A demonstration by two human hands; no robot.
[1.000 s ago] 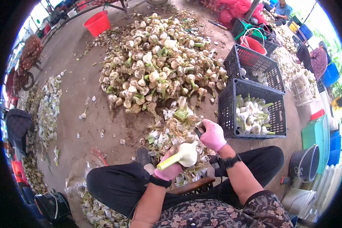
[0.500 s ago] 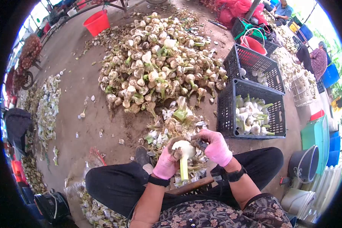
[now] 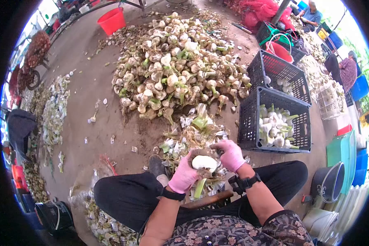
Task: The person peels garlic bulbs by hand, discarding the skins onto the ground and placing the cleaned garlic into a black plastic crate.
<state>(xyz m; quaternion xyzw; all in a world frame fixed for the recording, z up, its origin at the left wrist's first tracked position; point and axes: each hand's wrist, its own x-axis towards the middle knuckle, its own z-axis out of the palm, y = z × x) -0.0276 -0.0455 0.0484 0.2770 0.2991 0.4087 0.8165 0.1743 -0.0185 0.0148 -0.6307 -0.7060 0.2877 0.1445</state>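
Observation:
A peeled white garlic bulb (image 3: 205, 162) is held in my left hand (image 3: 183, 176), with its green stem (image 3: 199, 188) pointing down toward my lap. Just right of the bulb is my right hand (image 3: 232, 156), its gloved fingers bent and closed; what they hold is hidden. Both gloves are pink with dirty fingertips. Beneath and beyond the hands lies a heap of garlic skins and leaf scraps (image 3: 201, 123). Trimmed garlic bulbs (image 3: 276, 127) with short stems fill part of the near black crate (image 3: 248, 135) on my right.
Ahead rises a large pile of untrimmed garlic (image 3: 172, 69). A second black crate (image 3: 297, 76) and a red bucket (image 3: 279, 51) stand behind the near crate. Another red bucket (image 3: 111, 21) is at the back left. Two people sit at the far right, one in a patterned top (image 3: 348, 74).
My left hand has turned the bulb, so its rounded white side faces up and the stem tilts down-left. The right hand has shifted slightly right, away from the bulb. The view has tilted slightly.

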